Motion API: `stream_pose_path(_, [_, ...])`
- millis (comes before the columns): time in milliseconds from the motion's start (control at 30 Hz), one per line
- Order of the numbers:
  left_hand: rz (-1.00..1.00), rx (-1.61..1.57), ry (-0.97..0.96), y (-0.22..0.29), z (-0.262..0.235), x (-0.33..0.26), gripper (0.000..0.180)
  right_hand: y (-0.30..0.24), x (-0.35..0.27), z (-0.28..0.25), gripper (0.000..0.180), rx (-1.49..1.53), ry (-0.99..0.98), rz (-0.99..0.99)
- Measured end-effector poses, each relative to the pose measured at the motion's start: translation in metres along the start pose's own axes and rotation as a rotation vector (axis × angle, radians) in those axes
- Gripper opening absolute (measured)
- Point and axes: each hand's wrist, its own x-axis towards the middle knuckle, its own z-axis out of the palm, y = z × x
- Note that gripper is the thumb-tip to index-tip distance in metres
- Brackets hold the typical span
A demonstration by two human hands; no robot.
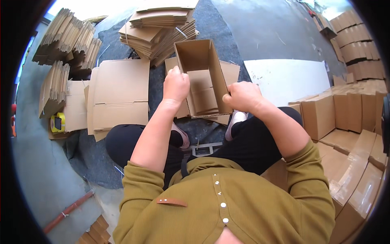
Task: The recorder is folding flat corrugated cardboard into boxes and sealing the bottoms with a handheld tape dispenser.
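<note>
Box [196, 56] open-topped, just ahead of feet [238, 118]. Left hand [177, 84] closed on its left rim; right hand [244, 95] grips right rim near front corner. Flat cardboard [120, 91] at left.

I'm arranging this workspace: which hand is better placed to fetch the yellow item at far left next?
Probably the left hand: it is at the left edge of the open box, nearer the yellow item. The right hand, at the box's right edge, would likely have to reach across.

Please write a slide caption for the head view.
Left hand and right hand hold an open, brown, rectangular cardboard box by opposite sides, flat brown cardboard sheets lying to its left.
</note>
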Motion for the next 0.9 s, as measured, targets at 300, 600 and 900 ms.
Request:
stream_pose_path(300, [0.007, 0.248, 0.085, -0.008, 0.012, -0.005, 0.052, -0.007, 0.018, 0.059, 0.046, 0.097, -0.057, -0.024])
stream_pose_path(600, [0.265, 0.262, -0.049, 0.035, 0.035, -0.122, 0.038, -0.006, 0.019, 0.071, 0.056, 0.111, -0.017, -0.059])
stream_pose_path(900, [-0.137, 0.201, -0.350, -0.025, 0.110, -0.058, 0.022, -0.026, 0.013, 0.075, 0.065, 0.156, -0.121, -0.055])
